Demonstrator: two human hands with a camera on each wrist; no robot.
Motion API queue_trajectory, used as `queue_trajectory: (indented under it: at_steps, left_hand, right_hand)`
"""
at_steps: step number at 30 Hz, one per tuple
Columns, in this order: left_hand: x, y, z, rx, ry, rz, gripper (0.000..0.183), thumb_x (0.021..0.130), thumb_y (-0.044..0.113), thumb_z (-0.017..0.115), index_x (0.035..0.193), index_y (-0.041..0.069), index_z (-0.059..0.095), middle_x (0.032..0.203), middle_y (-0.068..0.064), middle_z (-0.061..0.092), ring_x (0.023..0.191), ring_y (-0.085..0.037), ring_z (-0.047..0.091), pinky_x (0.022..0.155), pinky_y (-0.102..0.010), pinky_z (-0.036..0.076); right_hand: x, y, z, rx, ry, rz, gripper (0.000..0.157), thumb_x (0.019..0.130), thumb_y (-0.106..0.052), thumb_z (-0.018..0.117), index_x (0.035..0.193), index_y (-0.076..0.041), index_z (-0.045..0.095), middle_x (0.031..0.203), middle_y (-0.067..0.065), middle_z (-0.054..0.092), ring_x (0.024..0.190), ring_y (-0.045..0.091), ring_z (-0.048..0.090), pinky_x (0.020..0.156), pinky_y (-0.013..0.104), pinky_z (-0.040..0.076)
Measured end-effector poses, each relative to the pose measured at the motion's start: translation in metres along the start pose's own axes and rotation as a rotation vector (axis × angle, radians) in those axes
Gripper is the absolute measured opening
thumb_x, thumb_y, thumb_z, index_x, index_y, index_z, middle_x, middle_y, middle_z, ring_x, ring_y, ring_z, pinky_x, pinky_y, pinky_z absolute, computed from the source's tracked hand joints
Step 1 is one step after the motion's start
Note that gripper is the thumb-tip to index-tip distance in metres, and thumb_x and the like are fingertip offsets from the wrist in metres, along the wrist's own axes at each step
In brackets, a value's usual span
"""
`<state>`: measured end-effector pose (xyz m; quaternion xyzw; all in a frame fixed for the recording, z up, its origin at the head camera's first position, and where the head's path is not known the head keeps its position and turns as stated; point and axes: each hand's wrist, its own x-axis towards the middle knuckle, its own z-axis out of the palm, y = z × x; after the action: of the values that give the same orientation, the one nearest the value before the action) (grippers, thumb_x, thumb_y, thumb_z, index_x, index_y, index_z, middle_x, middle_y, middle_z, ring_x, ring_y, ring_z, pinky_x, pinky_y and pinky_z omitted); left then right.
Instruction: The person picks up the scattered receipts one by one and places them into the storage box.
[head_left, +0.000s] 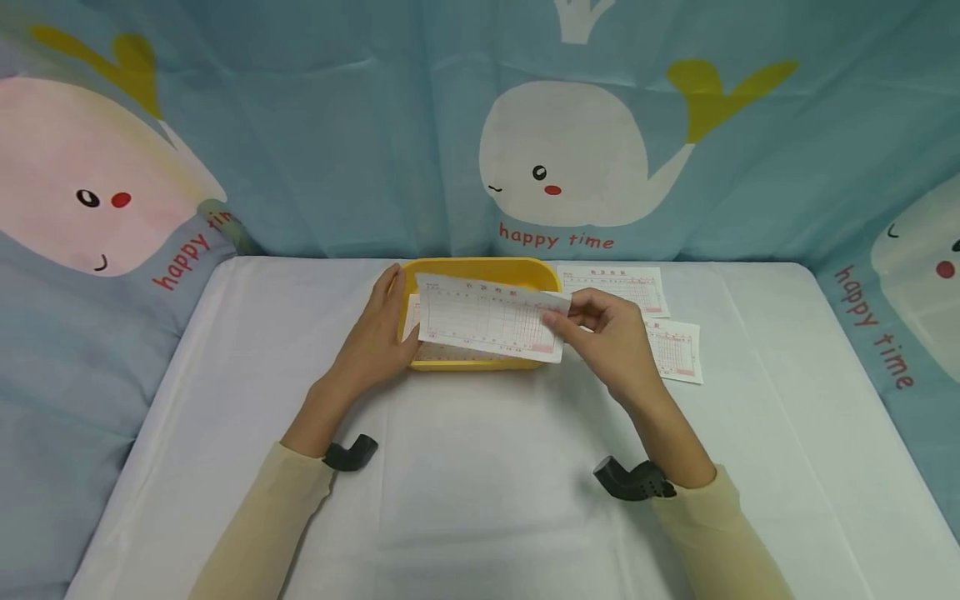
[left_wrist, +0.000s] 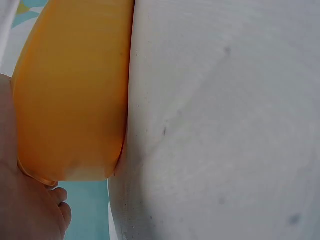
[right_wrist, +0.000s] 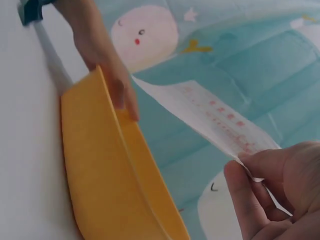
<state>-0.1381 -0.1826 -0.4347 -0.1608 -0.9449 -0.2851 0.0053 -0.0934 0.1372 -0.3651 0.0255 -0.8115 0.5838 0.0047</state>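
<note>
A yellow plastic basin [head_left: 480, 267] stands at the far middle of the table. My left hand [head_left: 371, 337] grips its left end, with the thumb near the front rim; in the left wrist view several fingertips show past the basin's end. My right hand [head_left: 611, 337] pinches the right end of a printed paper slip [head_left: 487, 317] between thumb and fingers. This slip, with red print and a ruled grid, is held tilted above the basin and bends slightly in the right wrist view. More printed paper [head_left: 457, 353] lies inside the basin, mostly hidden beneath it.
Right of the basin, one printed slip [head_left: 615, 287] lies near the back edge, and another slip [head_left: 678, 350] lies closer, partly behind my right hand. A white cloth [head_left: 480, 483] covers the table. A blue curtain [head_left: 360, 150] with whale prints hangs behind.
</note>
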Motion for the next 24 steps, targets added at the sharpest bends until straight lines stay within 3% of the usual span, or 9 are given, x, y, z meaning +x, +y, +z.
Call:
queue_trajectory:
  at_steps: [6,17,24]
  left_hand:
    - [0.0,0.001,0.001,0.009,-0.002,-0.033,0.086,0.1,0.043,0.052,0.162,0.004,0.007,0.171,-0.008,0.005,0.158,-0.03,0.019,0.125,-0.05,0.028]
    - [-0.001,-0.001,0.001,0.004,-0.008,-0.035,0.086,0.1,0.047,0.051,0.163,0.007,0.006,0.172,-0.006,0.003,0.157,-0.03,0.021,0.122,-0.052,0.032]
    - [0.0,-0.002,0.002,0.002,-0.015,-0.032,0.087,0.101,0.051,0.048,0.163,0.008,0.004,0.172,-0.005,0.001,0.158,-0.029,0.018,0.123,-0.051,0.031]
  right_hand:
    - [0.017,0.002,-0.002,-0.02,0.025,0.016,0.03,0.089,-0.029,0.078,0.1,-0.003,0.068,0.094,0.006,0.07,0.078,0.01,0.064,0.068,0.019,0.057]
    - [0.034,-0.001,0.005,-0.134,0.0,-0.055,0.023,0.09,-0.024,0.077,0.104,-0.006,0.072,0.101,0.009,0.072,0.081,0.015,0.065,0.063,0.017,0.051]
    - [0.04,0.0,0.009,-0.151,-0.034,-0.062,0.022,0.09,-0.023,0.077,0.104,-0.006,0.072,0.099,0.01,0.073,0.08,0.014,0.067,0.062,0.017,0.051]
